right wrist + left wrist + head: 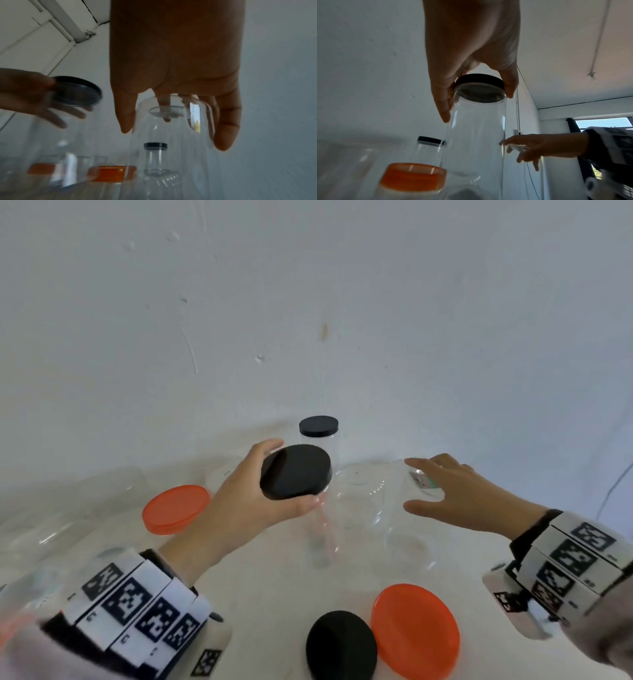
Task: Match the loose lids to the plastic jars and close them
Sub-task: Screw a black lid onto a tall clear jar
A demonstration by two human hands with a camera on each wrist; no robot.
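The work surface (pixel 274 594) was a pale, off-white tabletop pushed against a white wall (pixel 308 302) marked with scuffs, scratches and one small brownish stain. From the left wrist view the room showed more: a white ceiling (pixel 573 40) with a thin conduit running along it, and a window (pixel 604 122) at the far right, bright with daylight.

The left hand (pixel 246 501) gripped a black lid (pixel 296 472) by its rim, thumb on one side and fingers on the other, the lid sitting on the mouth of a tall clear jar (pixel 476 135) that stood upright on the table. The right hand (pixel 455 494) hovered with fingers spread and relaxed over a wider clear jar (pixel 376 508) just beside the tall one; in the right wrist view its fingertips seemed to touch that jar's top, though the blur made contact hard to confirm.

Behind them, near the wall, stood a small clear jar already closed with a black cap (pixel 318 426). To the left sat another clear jar wearing an orange lid (pixel 176 508) (more transparent containers lay blurred at the far left). On the near edge of the table lay two loose lids touching each other: a black one (pixel 340 645) and a larger orange one (pixel 416 630).
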